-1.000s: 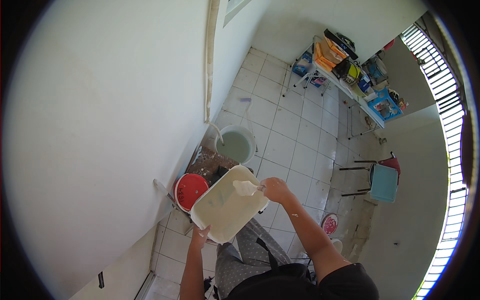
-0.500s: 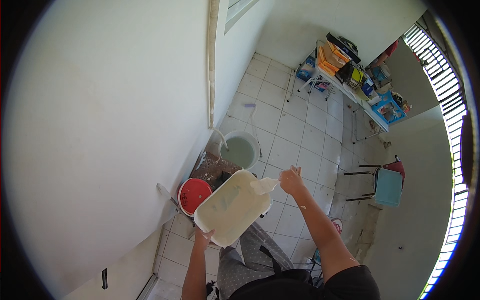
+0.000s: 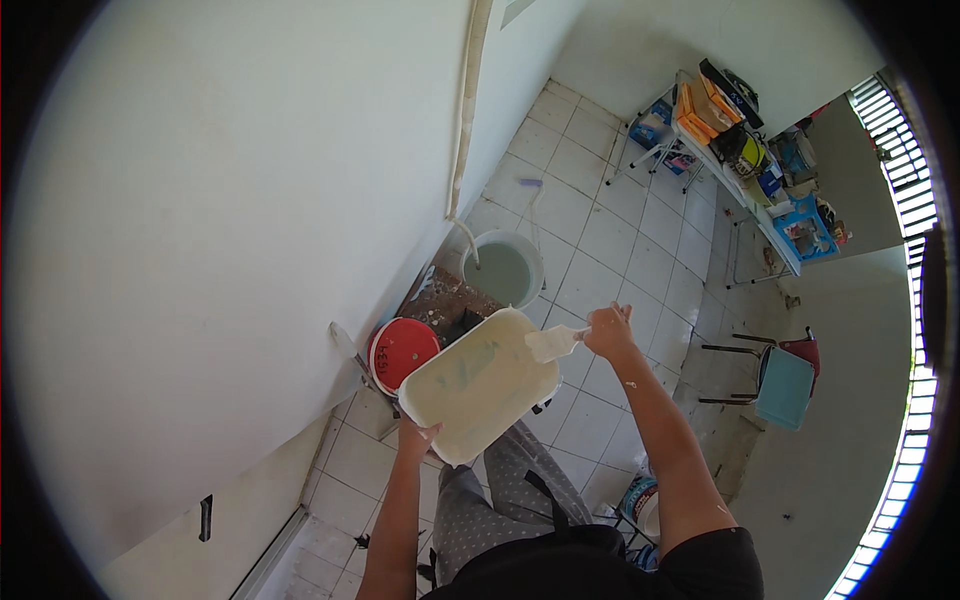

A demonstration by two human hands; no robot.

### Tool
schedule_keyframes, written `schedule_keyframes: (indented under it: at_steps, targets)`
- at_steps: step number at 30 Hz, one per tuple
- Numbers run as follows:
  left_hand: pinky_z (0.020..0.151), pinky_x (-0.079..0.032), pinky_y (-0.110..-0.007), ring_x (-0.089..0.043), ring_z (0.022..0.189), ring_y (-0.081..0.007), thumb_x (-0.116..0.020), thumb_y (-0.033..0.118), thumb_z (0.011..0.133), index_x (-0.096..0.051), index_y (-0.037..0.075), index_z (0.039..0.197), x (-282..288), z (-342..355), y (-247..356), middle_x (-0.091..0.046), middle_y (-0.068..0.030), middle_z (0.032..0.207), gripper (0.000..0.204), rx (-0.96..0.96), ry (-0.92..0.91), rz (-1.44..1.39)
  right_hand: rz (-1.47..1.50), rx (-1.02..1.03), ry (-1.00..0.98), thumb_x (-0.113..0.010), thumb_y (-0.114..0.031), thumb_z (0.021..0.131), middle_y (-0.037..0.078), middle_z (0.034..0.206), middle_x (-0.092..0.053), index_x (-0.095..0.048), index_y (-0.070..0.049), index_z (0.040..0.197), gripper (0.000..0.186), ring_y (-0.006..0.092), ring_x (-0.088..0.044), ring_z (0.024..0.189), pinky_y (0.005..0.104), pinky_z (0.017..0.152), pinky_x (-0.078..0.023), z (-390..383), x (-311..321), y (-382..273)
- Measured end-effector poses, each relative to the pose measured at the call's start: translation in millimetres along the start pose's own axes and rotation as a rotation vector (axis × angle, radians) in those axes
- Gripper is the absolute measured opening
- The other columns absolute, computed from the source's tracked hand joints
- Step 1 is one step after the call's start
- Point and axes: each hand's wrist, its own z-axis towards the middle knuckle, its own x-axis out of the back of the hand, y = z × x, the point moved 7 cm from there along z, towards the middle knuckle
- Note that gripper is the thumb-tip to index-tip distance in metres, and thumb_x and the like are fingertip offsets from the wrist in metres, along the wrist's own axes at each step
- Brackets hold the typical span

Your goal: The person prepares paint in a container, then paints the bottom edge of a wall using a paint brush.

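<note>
My left hand (image 3: 418, 440) grips the near-left corner of a cream paint tray (image 3: 435, 395), its thumb over the rim. Pale paint coats the inside of the tray, with faint bluish-grey streaks. My right hand (image 3: 607, 331) is closed round the handle of a paintbrush (image 3: 552, 345). The pale, paint-covered brush head lies over the tray's right side, close to the rim; whether it touches the tray floor I cannot tell. Small white paint marks show on my right arm.
A red-lidded bucket (image 3: 407, 350) stands left of the tray, near the white wall (image 3: 220, 250). Beyond it is a white bucket of cloudy water (image 3: 498, 272) with a hose end in it. A loaded folding table (image 3: 735, 180), a chair (image 3: 785, 388) and a paint bucket (image 3: 643, 503) are to the right.
The whole view has shifted, so everything sits higher and further right in the picture. My grips on the tray and brush are unchanged. A paint bucket beside my right arm shows more fully.
</note>
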Motion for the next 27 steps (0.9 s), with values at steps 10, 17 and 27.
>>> schedule_keyframes:
  at_steps: [10,17,27]
  targets:
    - [0.094,-0.051,-0.037,-0.061,0.112,-0.0232,-0.073,-0.009,0.072,-0.038,0.003,0.139,4,-6,11,-0.06,-0.0131,0.126,0.077,-0.06,0.02,0.091,0.0,0.015,-0.073,-0.075,-0.043,0.078,0.012,0.092,-0.07,-0.075,-0.005,0.088,0.039,0.0283,-0.055,0.109,0.0473,0.104,-0.03,1,8,-5]
    - [0.093,-0.051,-0.039,-0.061,0.113,-0.0275,-0.079,-0.006,0.065,-0.032,0.002,0.139,-4,-7,12,-0.06,-0.0163,0.124,0.087,0.128,0.06,0.077,-0.038,-0.011,-0.032,-0.076,-0.041,0.077,0.013,0.089,-0.07,-0.074,-0.004,0.084,0.038,0.0286,-0.055,0.11,0.0469,0.101,-0.031,-2,12,8]
    - [0.093,-0.052,-0.038,-0.058,0.113,-0.0234,-0.068,-0.012,0.074,-0.028,0.004,0.142,-4,-3,2,-0.055,-0.014,0.127,0.081,0.035,0.031,0.109,0.177,0.13,-0.199,-0.075,-0.042,0.077,0.013,0.082,-0.069,-0.073,-0.007,0.089,0.038,0.0297,-0.063,0.086,0.0483,0.088,-0.04,-33,59,-8]
